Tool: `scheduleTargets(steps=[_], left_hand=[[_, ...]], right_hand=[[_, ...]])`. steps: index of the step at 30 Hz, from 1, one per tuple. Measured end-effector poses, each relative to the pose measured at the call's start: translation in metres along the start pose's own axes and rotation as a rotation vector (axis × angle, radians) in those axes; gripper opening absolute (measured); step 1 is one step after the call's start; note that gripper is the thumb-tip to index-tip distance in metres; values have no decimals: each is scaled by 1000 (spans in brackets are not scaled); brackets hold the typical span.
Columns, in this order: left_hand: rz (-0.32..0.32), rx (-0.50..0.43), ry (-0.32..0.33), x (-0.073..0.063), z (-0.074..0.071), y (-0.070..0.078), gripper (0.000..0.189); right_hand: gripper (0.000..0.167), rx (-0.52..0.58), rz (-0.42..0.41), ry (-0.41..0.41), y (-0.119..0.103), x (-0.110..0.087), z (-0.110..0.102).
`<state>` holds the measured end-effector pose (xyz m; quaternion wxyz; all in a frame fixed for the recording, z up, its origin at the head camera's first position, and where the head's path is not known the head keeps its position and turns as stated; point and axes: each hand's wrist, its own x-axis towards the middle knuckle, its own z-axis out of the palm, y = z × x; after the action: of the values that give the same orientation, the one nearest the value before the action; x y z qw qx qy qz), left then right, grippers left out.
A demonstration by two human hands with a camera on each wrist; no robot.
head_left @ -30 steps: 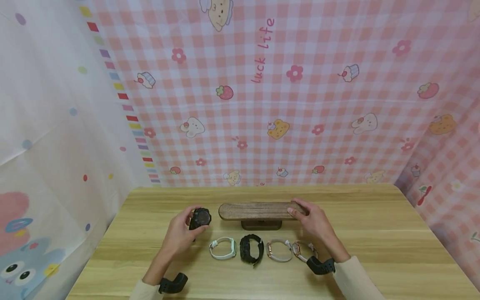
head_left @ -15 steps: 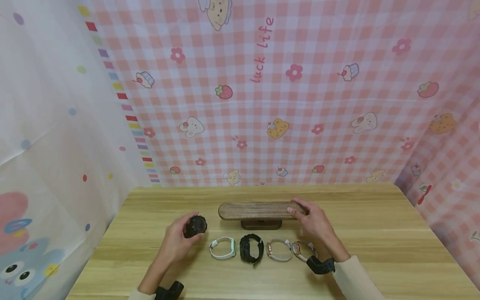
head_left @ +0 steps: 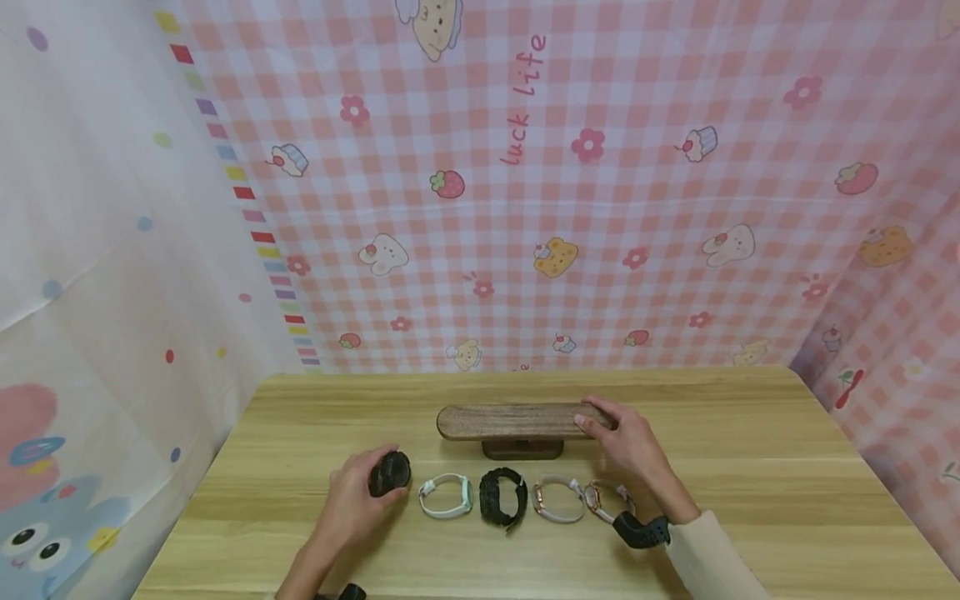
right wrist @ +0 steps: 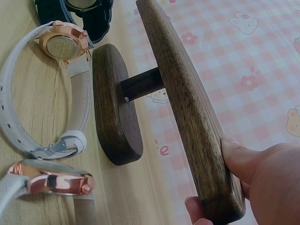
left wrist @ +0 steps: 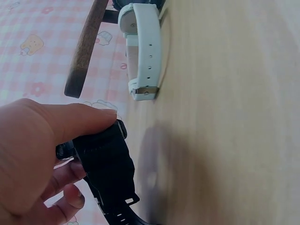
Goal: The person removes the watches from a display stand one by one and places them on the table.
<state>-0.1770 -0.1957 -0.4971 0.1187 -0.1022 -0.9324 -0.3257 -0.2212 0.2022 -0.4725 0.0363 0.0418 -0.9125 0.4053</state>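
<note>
In the head view my left hand (head_left: 348, 504) grips a black wristwatch (head_left: 389, 474) just above the table, left of the row of watches. The left wrist view shows thumb and fingers pinching its case, with the dark strap (left wrist: 110, 171) hanging below. My right hand (head_left: 636, 450) holds the right end of a dark wooden T-shaped watch stand (head_left: 510, 422). Seen from the right wrist, thumb and fingers clasp the bar (right wrist: 187, 103), while the oval base (right wrist: 115, 110) rests on the table.
In front of the stand lie a white watch with a mint case (head_left: 467, 495), another black watch (head_left: 491, 498) and two rose-gold watches with pale straps, one left (head_left: 538, 497) and one right (head_left: 592, 498). A checked cloth (head_left: 480, 208) hangs behind the wooden table (head_left: 750, 500).
My left hand has drawn the black watch down and slightly left, toward the table's front, and its face has tilted. My right hand and the stand stay put.
</note>
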Motion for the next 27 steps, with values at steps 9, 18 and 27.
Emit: scheduleTargets(steps=[9, 18, 27], left_hand=[[22, 68, 9, -7, 4, -2, 63], [9, 76, -16, -9, 6, -1, 64], [7, 85, -24, -8, 7, -1, 62]], right_hand=[[47, -4, -5, 5, 1, 1, 0], [47, 3, -3, -1, -1, 0, -1], [46, -3, -1, 5, -2, 0, -1]])
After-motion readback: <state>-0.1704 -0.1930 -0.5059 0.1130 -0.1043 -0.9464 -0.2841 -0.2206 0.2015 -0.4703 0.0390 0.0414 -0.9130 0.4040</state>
